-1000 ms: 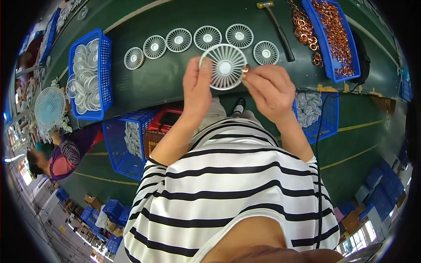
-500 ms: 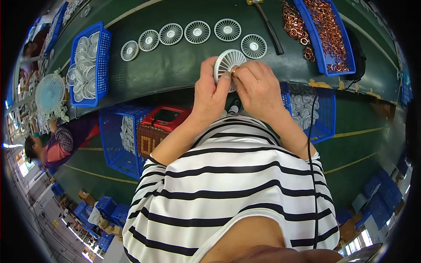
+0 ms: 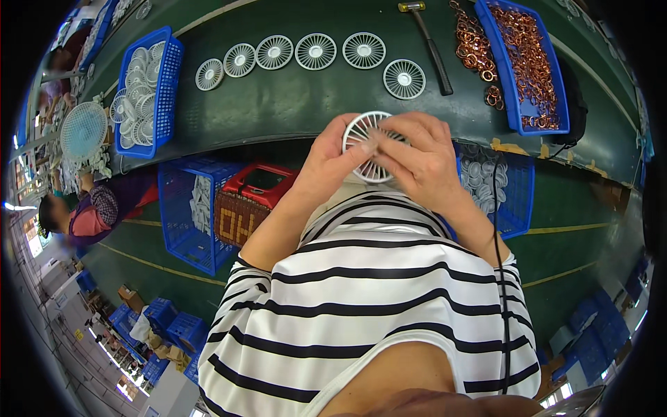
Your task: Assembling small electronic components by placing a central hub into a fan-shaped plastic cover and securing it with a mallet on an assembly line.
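A round white plastic grille (image 3: 374, 172) with thin spokes is held over the table's near edge, in front of my body. My left hand (image 3: 328, 161) grips its left rim, with the thumb across the spokes. At the hub, the bent fingers of my right hand (image 3: 429, 161) meet the grille's face. Whatever they pinch is covered by the fingers. Beyond my hands lies a row of several similar grilles (image 3: 315, 52), the nearest one (image 3: 404, 79) set apart at the right end.
A hammer (image 3: 435, 62) lies right of the row. Loose copper-coloured rings (image 3: 474, 48) lie beside a blue basket (image 3: 509, 97) of more rings. Another blue basket (image 3: 165, 97) holds grilles at left. Blue crates (image 3: 182, 240) and a red-topped box (image 3: 258, 184) stand below the table edge.
The grille has come down closer to my body and turned its face more toward me. A copper-coloured ring seen at my right fingertips is now hidden.
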`<move>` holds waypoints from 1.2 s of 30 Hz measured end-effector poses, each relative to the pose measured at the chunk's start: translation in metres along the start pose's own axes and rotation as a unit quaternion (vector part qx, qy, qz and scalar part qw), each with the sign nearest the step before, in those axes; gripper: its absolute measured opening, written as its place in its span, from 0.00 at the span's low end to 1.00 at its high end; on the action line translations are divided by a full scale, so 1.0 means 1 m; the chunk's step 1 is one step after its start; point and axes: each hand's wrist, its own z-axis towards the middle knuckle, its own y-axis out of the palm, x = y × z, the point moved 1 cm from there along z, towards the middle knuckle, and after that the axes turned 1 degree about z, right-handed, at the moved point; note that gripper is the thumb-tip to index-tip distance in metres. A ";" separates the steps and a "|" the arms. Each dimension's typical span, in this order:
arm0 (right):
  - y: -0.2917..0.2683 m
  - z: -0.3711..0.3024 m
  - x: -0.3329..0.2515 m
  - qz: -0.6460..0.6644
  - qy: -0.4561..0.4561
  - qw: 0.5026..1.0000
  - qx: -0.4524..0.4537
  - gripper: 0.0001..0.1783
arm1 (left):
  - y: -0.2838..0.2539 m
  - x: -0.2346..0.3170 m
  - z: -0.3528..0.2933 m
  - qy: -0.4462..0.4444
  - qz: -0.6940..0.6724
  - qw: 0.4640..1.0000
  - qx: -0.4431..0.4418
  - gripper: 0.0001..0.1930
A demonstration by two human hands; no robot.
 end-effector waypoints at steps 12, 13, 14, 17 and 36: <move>0.038 -0.005 0.149 0.092 0.317 0.942 0.051 0.16 | -0.072 -0.048 0.053 0.162 0.394 0.886 0.182 0.22; 0.030 0.001 0.164 -0.021 0.369 0.926 0.072 0.16 | -0.088 -0.051 0.051 0.186 0.458 0.831 0.256 0.22; 0.029 -0.015 0.200 -0.131 0.333 0.927 0.117 0.17 | -0.104 -0.056 0.050 0.161 0.480 0.803 0.314 0.22; 0.017 -0.039 0.246 -0.293 0.452 0.839 0.081 0.20 | -0.153 -0.067 0.044 0.237 0.551 0.726 0.336 0.18; 0.036 -0.049 0.244 -0.230 0.421 0.869 0.121 0.13 | -0.046 -0.093 0.163 0.320 0.671 0.668 -0.015 0.28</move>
